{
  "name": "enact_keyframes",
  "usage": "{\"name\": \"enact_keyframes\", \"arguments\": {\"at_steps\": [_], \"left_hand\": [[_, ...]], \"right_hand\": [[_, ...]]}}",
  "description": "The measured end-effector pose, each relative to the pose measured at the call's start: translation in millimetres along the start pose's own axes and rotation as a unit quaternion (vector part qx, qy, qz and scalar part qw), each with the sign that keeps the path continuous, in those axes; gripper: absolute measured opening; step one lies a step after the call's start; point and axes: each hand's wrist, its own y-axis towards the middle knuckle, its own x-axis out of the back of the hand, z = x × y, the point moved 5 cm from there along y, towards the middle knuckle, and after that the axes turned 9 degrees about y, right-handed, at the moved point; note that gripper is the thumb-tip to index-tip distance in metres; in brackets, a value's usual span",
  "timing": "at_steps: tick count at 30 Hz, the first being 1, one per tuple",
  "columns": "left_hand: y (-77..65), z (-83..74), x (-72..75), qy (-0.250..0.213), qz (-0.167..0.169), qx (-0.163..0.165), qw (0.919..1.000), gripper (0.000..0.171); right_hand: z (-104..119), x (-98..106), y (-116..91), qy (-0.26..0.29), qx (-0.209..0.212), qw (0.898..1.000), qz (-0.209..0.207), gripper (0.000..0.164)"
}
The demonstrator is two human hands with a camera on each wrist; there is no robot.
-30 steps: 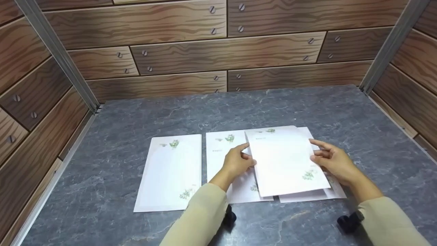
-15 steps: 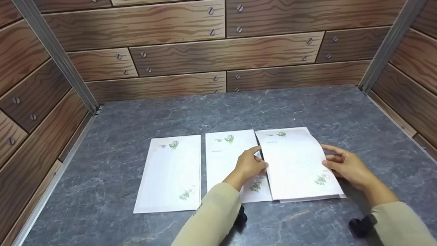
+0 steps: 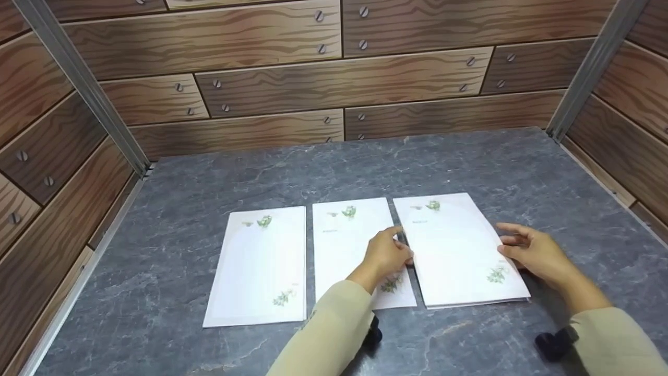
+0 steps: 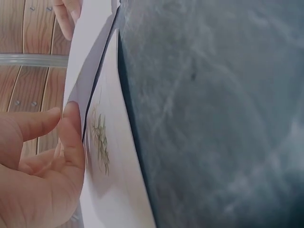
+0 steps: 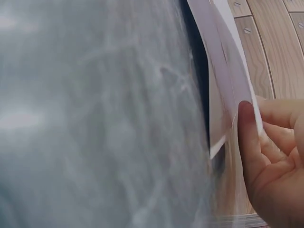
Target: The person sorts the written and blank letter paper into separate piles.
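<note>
Three white sheets of paper with green plant prints lie side by side in the head view. At the left edge of the right-hand sheet (image 3: pixel 449 256), the fingertips of my left hand (image 3: pixel 385 253) pinch the paper, with the hand over the middle sheet (image 3: pixel 344 250). My right hand (image 3: pixel 537 256) pinches the opposite edge between thumb and fingers. In the right wrist view the thumb of my right hand (image 5: pixel 275 156) presses against the lifted edge of the sheet (image 5: pixel 232 61). The left wrist view has my left hand (image 4: pixel 42 166) at the sheet's raised edge (image 4: pixel 88 61).
A left-hand sheet (image 3: pixel 255 261) lies apart on the dark marbled table (image 3: pixel 261 177), with paper edges showing under it. Wood-patterned walls (image 3: pixel 261 78) and metal corner posts (image 3: pixel 584 78) bound the table at the back and sides.
Both hands have moved right with the sheet. It has come down from above the middle and right sheets and now lies lined up over the right-hand paper.
</note>
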Motion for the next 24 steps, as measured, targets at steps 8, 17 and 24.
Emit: {"name": "enact_keyframes", "arguments": {"at_steps": [8,17,24], "left_hand": [[-3.4,1.5,0.0,-0.039,0.01,0.011,0.9991,0.051],[-3.8,0.2,-1.4,-0.034,0.01,0.019,0.9992,0.049],[-4.5,-0.3,-1.4,-0.042,0.012,0.012,0.999,0.048]], "right_hand": [[2.5,3.9,-0.5,-0.065,0.008,0.998,-0.022,0.058],[3.1,5.2,-0.3,-0.069,0.007,0.997,-0.02,0.057],[7.8,4.7,-1.5,-0.056,0.007,0.998,-0.03,0.064]]}}
